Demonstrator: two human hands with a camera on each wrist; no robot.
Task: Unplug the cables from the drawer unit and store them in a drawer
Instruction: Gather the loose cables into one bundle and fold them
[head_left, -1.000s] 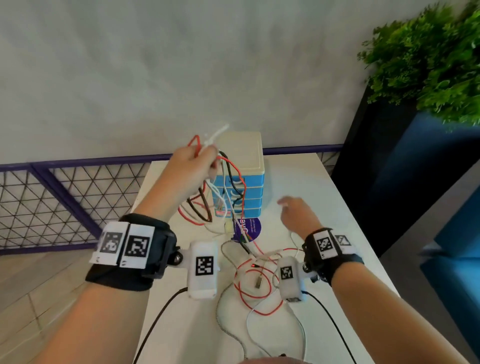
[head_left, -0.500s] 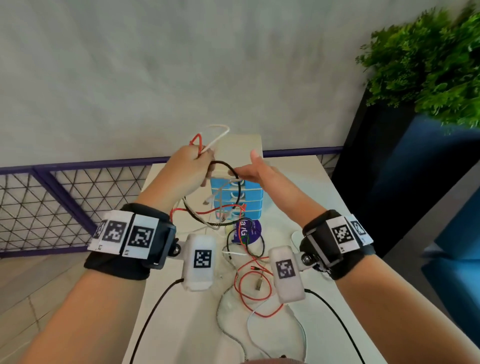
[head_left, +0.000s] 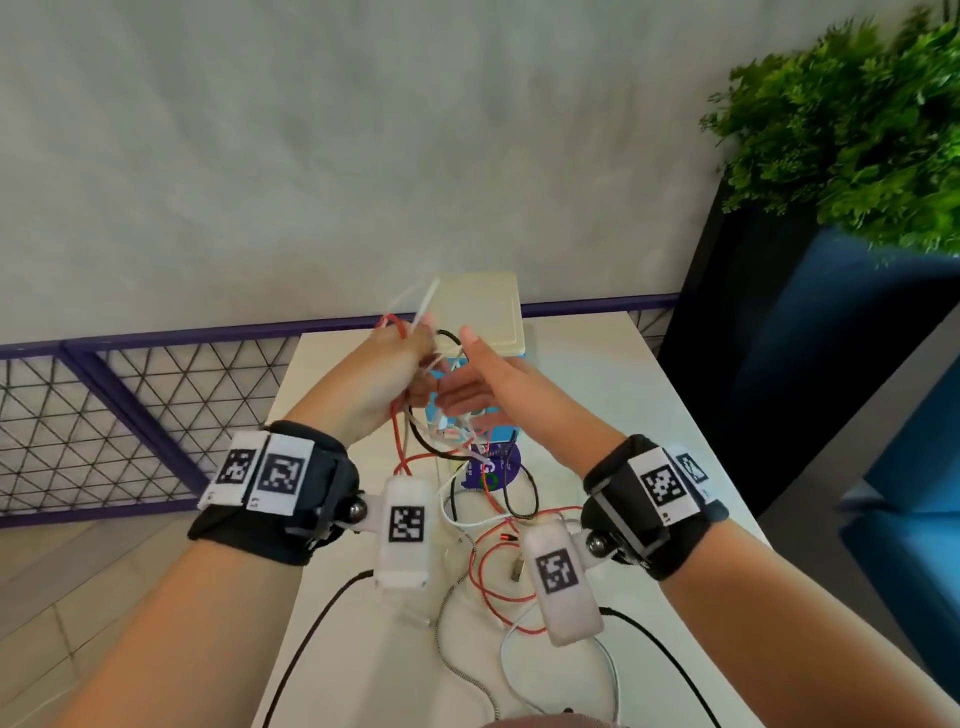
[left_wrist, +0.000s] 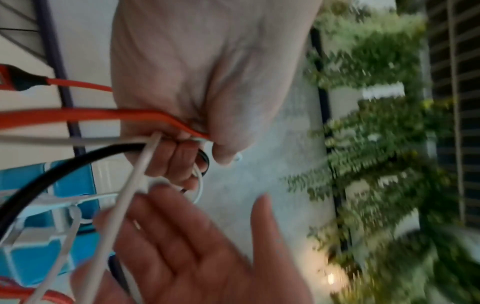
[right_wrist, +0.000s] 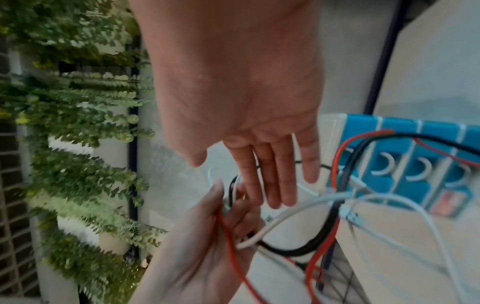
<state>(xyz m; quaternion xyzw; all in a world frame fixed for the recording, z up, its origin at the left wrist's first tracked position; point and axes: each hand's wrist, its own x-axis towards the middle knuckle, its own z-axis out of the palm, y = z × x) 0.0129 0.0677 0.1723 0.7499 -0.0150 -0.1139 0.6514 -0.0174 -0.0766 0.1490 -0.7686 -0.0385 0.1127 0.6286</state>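
Note:
The drawer unit (head_left: 480, 312), with blue drawers and a cream top, stands at the far end of the white table (head_left: 597, 395). My left hand (head_left: 402, 366) is raised in front of it and grips a bundle of red, white and black cables (head_left: 415, 322). The bundle (left_wrist: 145, 142) runs out of the fist, and some cables still lead to the drawer fronts (right_wrist: 415, 160). My right hand (head_left: 462, 387) is beside the left hand, fingers straight and spread (right_wrist: 270, 176), holding nothing. A white cable (left_wrist: 124, 197) crosses its fingers.
Loose red cable loops (head_left: 493, 577), a braided cable (head_left: 449, 644) and white cables lie on the near half of the table. A purple round disc (head_left: 493, 470) lies before the unit. A purple mesh railing (head_left: 130, 395) is left, a plant (head_left: 852, 135) right.
My right hand rose from the table to the left hand, touched the black loop, and now lies open beside the fist. The left hand stayed raised with the bundle.

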